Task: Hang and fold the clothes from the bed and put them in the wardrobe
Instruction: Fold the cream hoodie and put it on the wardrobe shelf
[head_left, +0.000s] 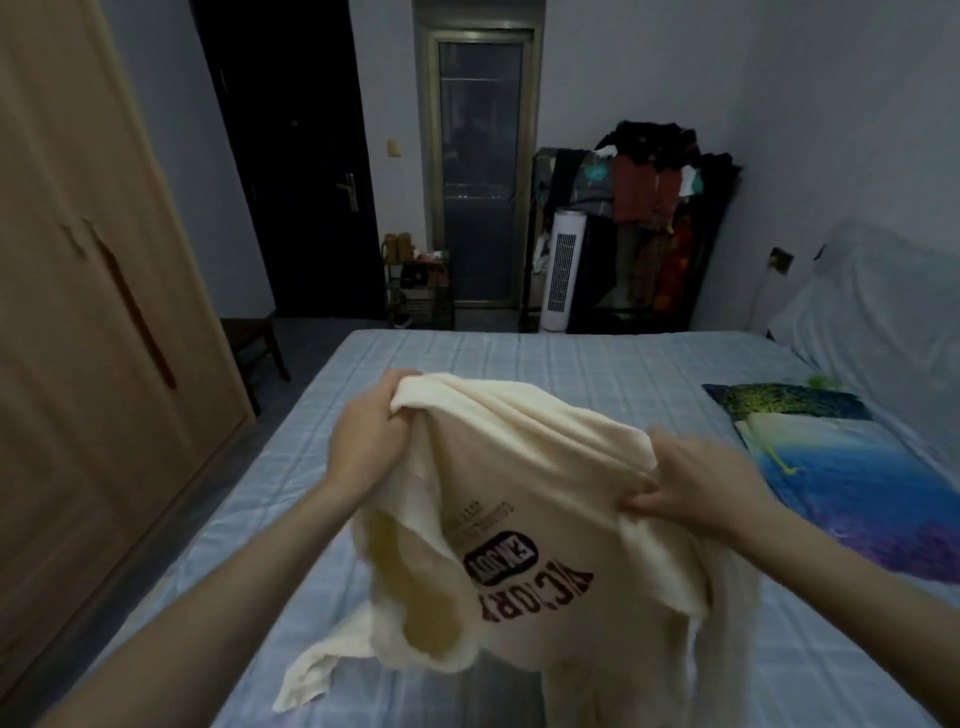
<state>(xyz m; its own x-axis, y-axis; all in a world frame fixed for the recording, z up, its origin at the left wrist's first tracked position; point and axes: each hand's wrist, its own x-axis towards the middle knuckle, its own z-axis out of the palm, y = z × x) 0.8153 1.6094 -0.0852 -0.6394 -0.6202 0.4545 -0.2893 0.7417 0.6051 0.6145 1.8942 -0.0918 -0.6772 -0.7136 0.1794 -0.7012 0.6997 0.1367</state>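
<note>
A cream sweatshirt (524, 499) with dark red lettering hangs above the bed (545, 358), its print upside down toward me. My left hand (371, 428) grips one upper corner of the fabric. My right hand (698, 483) pinches the other side of the same edge. A sleeve trails down onto the blue checked sheet at the lower left. The wooden wardrobe (93, 291) stands along the left wall with its doors closed.
A blue and green printed pillow (841, 467) lies at the right of the bed, beside a white covered headboard. Beyond the bed stand a white tower fan (561, 270), a loaded clothes rack (649, 208), a shoe rack and a dark door. A stool sits by the wardrobe.
</note>
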